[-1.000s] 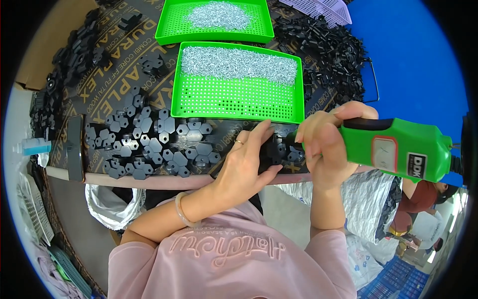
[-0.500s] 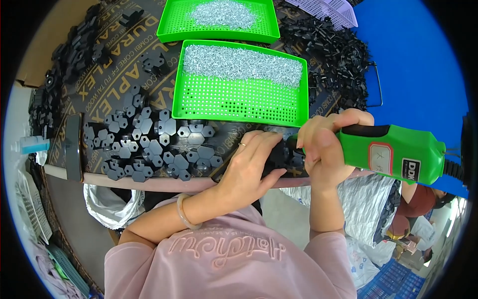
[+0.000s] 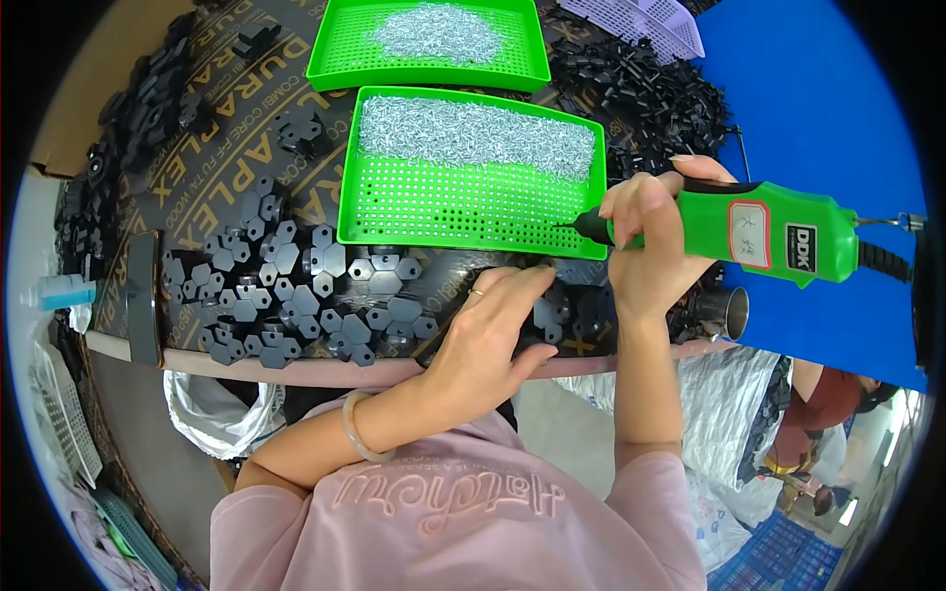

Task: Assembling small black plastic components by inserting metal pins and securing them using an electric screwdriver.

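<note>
My right hand (image 3: 650, 231) is wrapped round a green electric screwdriver (image 3: 778, 236) with a dark grip section. Its black nose (image 3: 594, 227) points left, and the thin bit reaches over the right end of a green perforated tray (image 3: 348, 212) where few screws lie. Small silver screws (image 3: 473, 133) fill the tray's far half. Low at the table's front, my left hand (image 3: 498, 330) arches over a black plastic part (image 3: 552, 313), fingers on its far side and thumb on its near side. The contact under the fingers is partly hidden.
Black hexagonal-lobed parts (image 3: 286, 291) cover the table left of my left hand. Another green tray of screws (image 3: 434, 34) stands behind. Small black pieces (image 3: 641, 98) are heaped at the far right, by a lilac basket (image 3: 660, 25). A metal cup (image 3: 724, 313) stands near the right front edge.
My right hand has lifted the screwdriver away from the parts by my left hand, bringing its bit over the near tray. The metal cup has come into view. My left hand has barely moved.
</note>
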A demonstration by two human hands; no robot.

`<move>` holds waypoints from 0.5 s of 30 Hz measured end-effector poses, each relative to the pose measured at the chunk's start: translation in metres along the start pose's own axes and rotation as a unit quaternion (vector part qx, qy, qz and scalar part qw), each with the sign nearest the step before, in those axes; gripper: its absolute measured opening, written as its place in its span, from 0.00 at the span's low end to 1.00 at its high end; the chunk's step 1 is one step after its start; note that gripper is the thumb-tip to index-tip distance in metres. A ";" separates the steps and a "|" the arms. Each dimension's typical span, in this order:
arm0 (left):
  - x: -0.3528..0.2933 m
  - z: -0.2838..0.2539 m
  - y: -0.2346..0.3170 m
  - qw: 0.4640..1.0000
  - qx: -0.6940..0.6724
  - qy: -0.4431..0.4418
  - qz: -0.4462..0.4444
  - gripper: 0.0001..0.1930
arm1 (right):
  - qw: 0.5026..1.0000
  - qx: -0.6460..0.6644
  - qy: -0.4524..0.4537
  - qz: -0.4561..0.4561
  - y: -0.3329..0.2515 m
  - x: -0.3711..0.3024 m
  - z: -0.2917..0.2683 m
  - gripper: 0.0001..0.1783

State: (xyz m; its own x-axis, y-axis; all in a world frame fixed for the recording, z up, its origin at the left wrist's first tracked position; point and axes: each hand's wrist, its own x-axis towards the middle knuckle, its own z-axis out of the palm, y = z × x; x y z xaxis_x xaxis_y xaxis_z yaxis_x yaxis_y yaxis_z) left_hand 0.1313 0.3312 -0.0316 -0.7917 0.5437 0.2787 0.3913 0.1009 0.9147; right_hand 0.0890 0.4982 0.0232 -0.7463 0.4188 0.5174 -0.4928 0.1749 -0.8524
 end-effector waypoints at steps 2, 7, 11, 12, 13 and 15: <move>0.000 0.001 -0.003 1.000 0.009 -0.008 0.011 0.38 | 0.998 0.060 0.000 -0.006 0.004 0.000 -0.001 0.19; -0.001 0.001 -0.002 1.000 0.016 -0.001 0.011 0.36 | 1.000 0.008 -0.005 -0.003 0.005 0.000 0.002 0.17; -0.001 0.003 -0.001 1.000 0.024 0.007 0.014 0.36 | 1.000 -0.021 -0.002 0.003 0.001 0.000 0.004 0.17; -0.001 0.003 -0.001 0.999 0.029 0.010 0.017 0.36 | 1.000 -0.021 -0.002 0.003 0.001 0.001 0.004 0.17; -0.001 0.004 -0.001 0.999 0.029 0.010 0.017 0.36 | 1.000 -0.019 -0.005 0.003 0.000 0.001 0.004 0.17; -0.001 0.005 -0.002 0.999 0.028 0.009 0.016 0.36 | 1.000 -0.016 -0.007 0.004 -0.001 0.001 0.003 0.17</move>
State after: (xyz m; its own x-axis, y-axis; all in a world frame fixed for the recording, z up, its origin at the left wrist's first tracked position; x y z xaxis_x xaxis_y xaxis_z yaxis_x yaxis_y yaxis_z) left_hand 0.1338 0.3341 -0.0355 -0.7873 0.5315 0.3127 0.4406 0.1302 0.8882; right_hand 0.0871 0.4956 0.0251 -0.7563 0.4081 0.5113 -0.4727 0.1994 -0.8584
